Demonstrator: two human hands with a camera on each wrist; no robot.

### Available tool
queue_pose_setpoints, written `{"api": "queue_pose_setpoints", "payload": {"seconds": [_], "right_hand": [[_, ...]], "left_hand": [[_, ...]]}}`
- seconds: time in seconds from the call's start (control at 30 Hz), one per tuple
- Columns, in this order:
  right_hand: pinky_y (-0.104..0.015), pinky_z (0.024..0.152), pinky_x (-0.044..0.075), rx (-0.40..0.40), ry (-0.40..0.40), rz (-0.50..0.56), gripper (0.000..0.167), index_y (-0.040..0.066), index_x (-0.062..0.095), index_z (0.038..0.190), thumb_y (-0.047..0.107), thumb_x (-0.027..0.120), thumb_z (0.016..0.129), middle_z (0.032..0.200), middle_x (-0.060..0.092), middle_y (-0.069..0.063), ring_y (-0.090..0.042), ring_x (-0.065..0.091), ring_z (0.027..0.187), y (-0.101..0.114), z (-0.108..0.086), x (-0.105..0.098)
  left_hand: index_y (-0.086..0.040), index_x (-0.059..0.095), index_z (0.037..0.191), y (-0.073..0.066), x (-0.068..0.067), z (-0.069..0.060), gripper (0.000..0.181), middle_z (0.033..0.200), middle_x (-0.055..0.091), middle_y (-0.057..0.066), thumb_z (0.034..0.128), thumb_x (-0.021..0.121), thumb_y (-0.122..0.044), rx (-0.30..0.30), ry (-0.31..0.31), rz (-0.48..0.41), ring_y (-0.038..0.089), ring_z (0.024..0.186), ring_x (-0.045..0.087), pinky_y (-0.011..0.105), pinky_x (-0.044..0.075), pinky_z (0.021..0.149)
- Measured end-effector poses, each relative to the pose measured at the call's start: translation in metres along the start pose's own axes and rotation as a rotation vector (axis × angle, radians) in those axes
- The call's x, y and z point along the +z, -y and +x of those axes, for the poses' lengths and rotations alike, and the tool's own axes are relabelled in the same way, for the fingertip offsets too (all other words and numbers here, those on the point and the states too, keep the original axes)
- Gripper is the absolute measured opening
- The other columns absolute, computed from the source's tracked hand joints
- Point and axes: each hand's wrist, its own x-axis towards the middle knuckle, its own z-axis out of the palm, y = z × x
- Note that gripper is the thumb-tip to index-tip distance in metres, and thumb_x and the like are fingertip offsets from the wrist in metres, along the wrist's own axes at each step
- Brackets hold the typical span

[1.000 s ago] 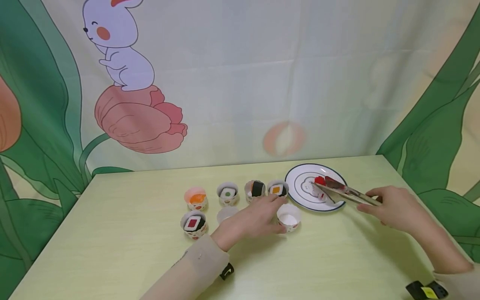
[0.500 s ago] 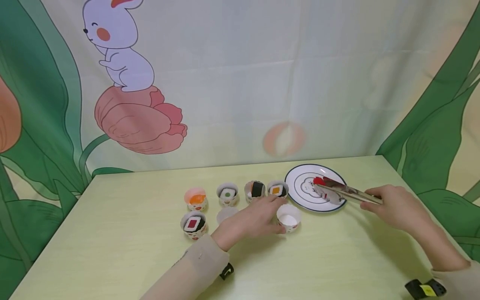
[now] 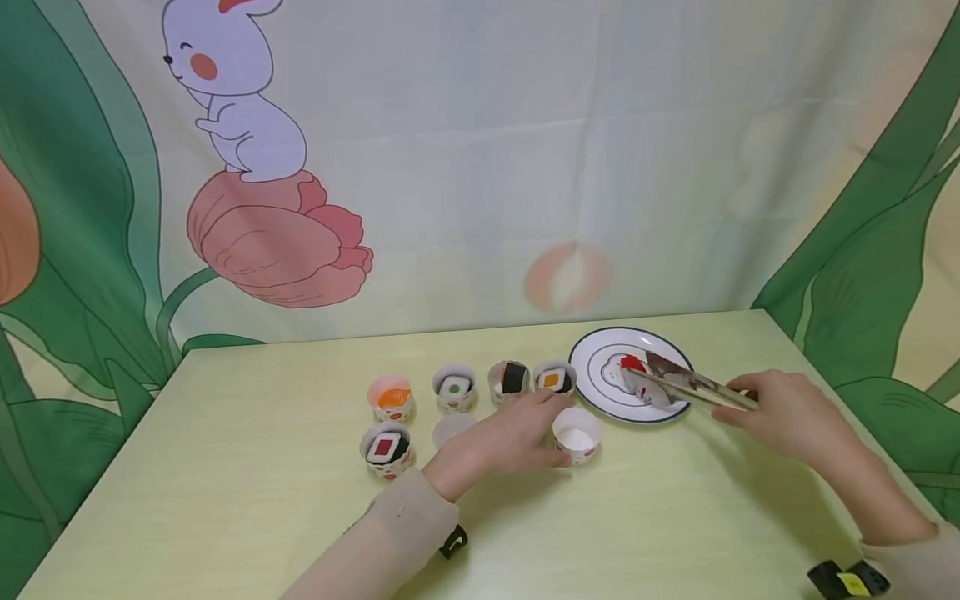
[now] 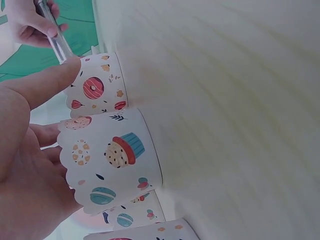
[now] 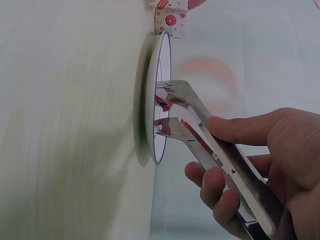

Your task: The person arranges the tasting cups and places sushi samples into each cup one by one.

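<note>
My right hand (image 3: 787, 417) grips metal tongs (image 5: 230, 165), thumb on one arm and fingers on the other. The tongs' tips stand apart over a white plate (image 3: 600, 400) with blue rings, around a small red-and-white piece (image 3: 632, 363) on it; whether they touch it I cannot tell. My left hand (image 3: 510, 437) stays among the paper cups. In the left wrist view its thumb reaches straight to the rim of a donut-print cup (image 4: 97, 85), while the other fingers pass behind a cupcake-print cup (image 4: 112, 160). The right-hand cup (image 3: 577, 437) shows a bare white inside.
Behind the left hand stand several cups with toy sushi, including a green-centred roll (image 3: 455, 387), a black-wrapped piece (image 3: 515, 377) and a yellow-centred roll (image 3: 553, 381). Leftward are an orange-topped piece (image 3: 393, 398) and a red-centred roll (image 3: 386, 447). A printed cloth (image 3: 450, 167) hangs behind the table.
The tongs have shifted slightly at the plate, and the red-and-white piece has slid a little to the left. My left hand stays where it was.
</note>
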Motion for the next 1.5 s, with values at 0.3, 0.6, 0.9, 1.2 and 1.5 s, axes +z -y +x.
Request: {"api": "queue_pose_setpoints", "payload": {"seconds": [0.3,0.6,0.9,1.2,1.5], "right_hand": [[-0.041,0.061,0.049,-0.009,0.005,-0.027,0.049,-0.009,0.07,0.119,0.032,0.077,0.092,0.103,0.072,-0.023,-0.026,0.063,0.077,0.005,-0.001,-0.001],[-0.044,0.062,0.05,0.002,0.001,-0.06,0.055,-0.007,0.067,0.127,0.035,0.076,0.093,0.116,0.068,-0.029,-0.034,0.066,0.089,-0.003,-0.003,-0.007],[-0.05,0.065,0.053,0.005,0.003,-0.043,0.057,-0.009,0.065,0.128,0.036,0.075,0.094,0.117,0.068,-0.031,-0.046,0.066,0.099,-0.005,-0.007,-0.014],[-0.036,0.059,0.047,0.021,0.052,-0.003,0.055,-0.01,0.067,0.125,0.035,0.075,0.094,0.108,0.071,-0.024,-0.022,0.06,0.077,-0.001,-0.007,-0.011],[-0.045,0.068,0.052,-0.021,0.039,-0.014,0.047,-0.008,0.07,0.121,0.03,0.075,0.094,0.11,0.071,-0.026,-0.033,0.067,0.092,0.0,-0.002,-0.01]], "left_hand": [[-0.001,0.046,0.15,0.001,0.001,0.0,0.072,0.147,0.053,0.012,0.0941,0.077,-0.034,0.003,-0.006,-0.003,0.024,0.136,0.049,0.043,0.035,0.115],[-0.001,0.046,0.151,0.001,0.001,0.0,0.072,0.148,0.052,0.012,0.0939,0.078,-0.033,-0.003,-0.001,-0.016,0.023,0.136,0.048,0.042,0.034,0.116],[-0.002,0.047,0.15,0.0,0.0,0.0,0.071,0.146,0.053,0.011,0.0937,0.078,-0.032,-0.007,-0.005,-0.014,0.023,0.134,0.05,0.041,0.035,0.115],[-0.002,0.047,0.15,0.0,-0.001,0.0,0.071,0.147,0.053,0.011,0.094,0.078,-0.033,-0.006,0.002,-0.018,0.023,0.134,0.05,0.041,0.036,0.114],[-0.004,0.046,0.151,-0.001,-0.001,0.001,0.073,0.149,0.052,0.009,0.093,0.079,-0.034,-0.018,0.009,-0.022,0.02,0.135,0.05,0.04,0.036,0.115]]}}
